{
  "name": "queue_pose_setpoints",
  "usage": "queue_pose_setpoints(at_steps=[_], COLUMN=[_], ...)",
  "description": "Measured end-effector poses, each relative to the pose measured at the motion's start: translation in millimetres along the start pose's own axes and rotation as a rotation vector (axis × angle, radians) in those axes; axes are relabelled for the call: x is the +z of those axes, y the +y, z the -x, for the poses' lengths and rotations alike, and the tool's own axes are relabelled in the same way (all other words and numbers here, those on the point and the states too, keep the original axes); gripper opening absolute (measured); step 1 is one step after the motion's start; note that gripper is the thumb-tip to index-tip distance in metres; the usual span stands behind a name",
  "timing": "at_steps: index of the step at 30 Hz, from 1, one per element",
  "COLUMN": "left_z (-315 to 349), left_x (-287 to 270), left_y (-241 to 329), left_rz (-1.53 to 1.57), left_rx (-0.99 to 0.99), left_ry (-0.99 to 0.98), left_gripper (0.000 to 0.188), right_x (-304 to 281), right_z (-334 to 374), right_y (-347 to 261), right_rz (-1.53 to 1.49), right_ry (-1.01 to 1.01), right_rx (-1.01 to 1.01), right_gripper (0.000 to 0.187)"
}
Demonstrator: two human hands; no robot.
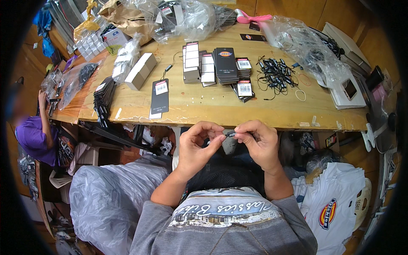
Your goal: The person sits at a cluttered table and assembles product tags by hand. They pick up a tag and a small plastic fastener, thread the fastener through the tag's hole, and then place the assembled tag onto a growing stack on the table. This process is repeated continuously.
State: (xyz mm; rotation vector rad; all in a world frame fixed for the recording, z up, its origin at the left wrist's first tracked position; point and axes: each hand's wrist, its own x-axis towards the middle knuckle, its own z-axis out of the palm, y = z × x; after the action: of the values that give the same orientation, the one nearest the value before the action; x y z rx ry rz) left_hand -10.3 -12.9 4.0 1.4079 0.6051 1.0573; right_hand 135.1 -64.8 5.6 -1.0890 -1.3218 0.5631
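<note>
Just past the table's near edge, a small black hang-tag string seal point(230, 134) is pinched between both hands. The thumb and fingers of my left hand point(196, 146) close on one end, and my right hand point(259, 143) grips the other. Any cord on it is hidden by the fingers. Ahead on the wooden table lies a tangled heap of black string seals point(278, 77). Left of it are a stack of black hang tags point(226, 66) and stacks of white label stickers point(207, 70). A black tag with a white label point(160, 97) lies farther left, its cord stretched upward.
A bundle of strung tags point(103, 98) overhangs the table's left front edge. Clear plastic bags point(297, 42) and a white box with a phone point(349, 90) are at the right. A person in purple point(38, 140) sits far left. White garments point(333, 204) lie lower right.
</note>
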Motion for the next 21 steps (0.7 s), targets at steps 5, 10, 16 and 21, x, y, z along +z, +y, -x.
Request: queue_pose_setpoints(at_steps=[5, 10, 16, 21], left_z=[1, -6, -8, -10], left_x=[1, 1, 2, -2], left_y=[-3, -10, -16, -20], left_rz=[0.095, 0.149, 0.113, 0.245], left_rx=[0.004, 0.113, 0.14, 0.114], left_ry=[-0.073, -0.163, -0.172, -0.204], left_gripper=[0.018, 0.019, 0.02, 0.035], right_x=[-3, -5, -5, -1], right_z=[0, 0, 1, -2], right_y=[1, 0, -1, -8], right_rz=[-0.121, -0.316, -0.321, -0.365], right_ry=[-0.07, -0.085, -0.092, -0.109], right_rx=[0.057, 0.14, 0.143, 0.176], right_gripper=[0.007, 0.006, 0.005, 0.005])
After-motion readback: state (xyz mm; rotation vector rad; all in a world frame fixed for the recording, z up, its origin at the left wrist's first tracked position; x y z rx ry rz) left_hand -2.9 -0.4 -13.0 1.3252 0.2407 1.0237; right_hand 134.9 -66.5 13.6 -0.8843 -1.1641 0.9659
